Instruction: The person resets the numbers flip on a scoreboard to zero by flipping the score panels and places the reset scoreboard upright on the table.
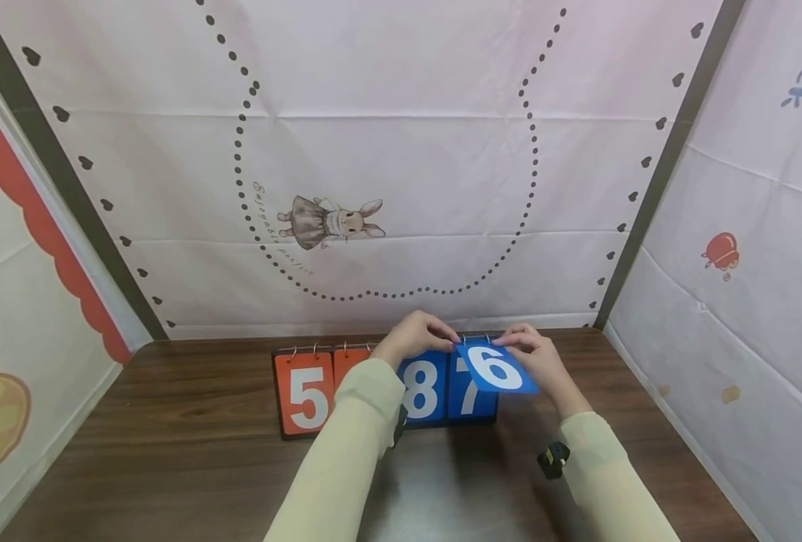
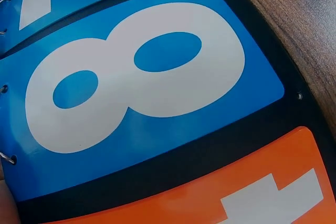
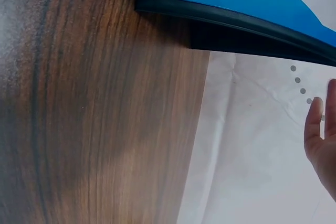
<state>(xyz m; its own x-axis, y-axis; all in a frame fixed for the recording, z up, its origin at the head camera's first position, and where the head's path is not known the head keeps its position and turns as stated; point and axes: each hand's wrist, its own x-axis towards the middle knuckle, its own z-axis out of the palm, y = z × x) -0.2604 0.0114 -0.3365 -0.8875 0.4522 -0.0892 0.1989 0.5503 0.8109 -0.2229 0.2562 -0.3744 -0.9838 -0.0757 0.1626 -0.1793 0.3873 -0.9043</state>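
Observation:
A tabletop flip scoreboard (image 1: 449,410) leans on the table with ring-bound number cards. Its blue side shows an 8 card (image 2: 152,135) and a 7 card (image 1: 485,406); the orange side has a 5 card (image 1: 292,421) and a second card partly hidden by my left sleeve. A blue 6 card (image 1: 465,357) is lifted and tilted in front of the 7. At its top left corner, my left hand (image 1: 414,336) pinches it near the rings. My right hand (image 1: 539,360) pinches the top right corner. In the right wrist view, only some right-hand fingers (image 3: 314,124) show.
The brown wooden table (image 1: 170,452) runs up to a pale printed cloth wall (image 1: 401,173) close behind the scoreboard. More cloth walls (image 1: 746,324) stand at both sides. A small black device (image 1: 553,459) is at my right wrist.

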